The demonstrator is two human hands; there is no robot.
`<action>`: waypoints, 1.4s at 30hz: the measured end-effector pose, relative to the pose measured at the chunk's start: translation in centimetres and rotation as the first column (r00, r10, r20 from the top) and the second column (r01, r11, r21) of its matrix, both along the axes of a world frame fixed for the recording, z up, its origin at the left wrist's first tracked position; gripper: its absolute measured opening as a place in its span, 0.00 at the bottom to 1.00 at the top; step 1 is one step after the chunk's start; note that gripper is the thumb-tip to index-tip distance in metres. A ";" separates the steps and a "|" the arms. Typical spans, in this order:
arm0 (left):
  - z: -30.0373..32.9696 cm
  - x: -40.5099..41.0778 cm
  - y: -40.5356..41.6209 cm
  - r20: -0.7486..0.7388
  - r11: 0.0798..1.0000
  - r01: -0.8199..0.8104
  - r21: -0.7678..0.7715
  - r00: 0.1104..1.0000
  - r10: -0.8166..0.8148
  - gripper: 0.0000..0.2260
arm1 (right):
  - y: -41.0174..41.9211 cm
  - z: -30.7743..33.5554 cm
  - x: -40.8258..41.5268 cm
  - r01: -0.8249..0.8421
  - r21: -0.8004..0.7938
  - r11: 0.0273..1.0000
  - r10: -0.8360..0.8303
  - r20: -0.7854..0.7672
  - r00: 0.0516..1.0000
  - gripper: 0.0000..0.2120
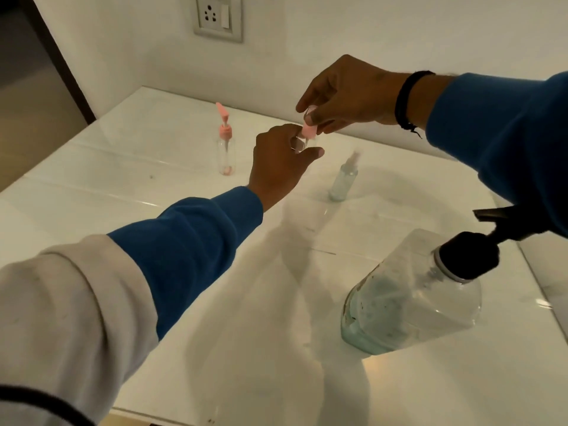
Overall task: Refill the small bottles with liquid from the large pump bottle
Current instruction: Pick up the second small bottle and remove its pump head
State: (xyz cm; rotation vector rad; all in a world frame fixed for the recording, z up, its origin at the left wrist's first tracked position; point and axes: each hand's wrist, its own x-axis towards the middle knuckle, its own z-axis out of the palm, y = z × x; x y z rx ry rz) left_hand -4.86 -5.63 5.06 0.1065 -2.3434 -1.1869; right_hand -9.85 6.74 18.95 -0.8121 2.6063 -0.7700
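My left hand grips a small clear bottle above the middle of the white table; the hand hides most of it. My right hand pinches that bottle's pink pump top from above. A second small clear bottle with a pink pump stands upright to the left. A small spray bottle with pale liquid stands to the right of my left hand. The large clear pump bottle with a black pump head stands near me at the right, holding pale liquid.
The white glossy table meets a white wall at the back. A wall socket sits above the table. A dark door frame runs down the left. The table's right edge lies just past the large bottle.
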 end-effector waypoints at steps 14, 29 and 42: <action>18.5 8.3 0.9 -0.270 0.996 0.085 -0.013 0.959 -0.085 0.13 | 1.8 17.2 9.3 -0.005 -0.145 0.989 -0.027 -0.219 0.975 0.13; 37.4 26.5 3.9 -0.548 0.980 0.197 -0.016 0.819 -0.173 0.08 | 5.0 33.0 29.5 0.101 -0.535 0.839 -0.343 -0.374 0.862 0.15; 41.8 35.8 6.1 -0.659 0.991 0.126 -0.048 0.742 -0.126 0.20 | 4.6 32.4 40.9 0.154 -0.878 0.454 -0.669 -0.221 0.709 0.16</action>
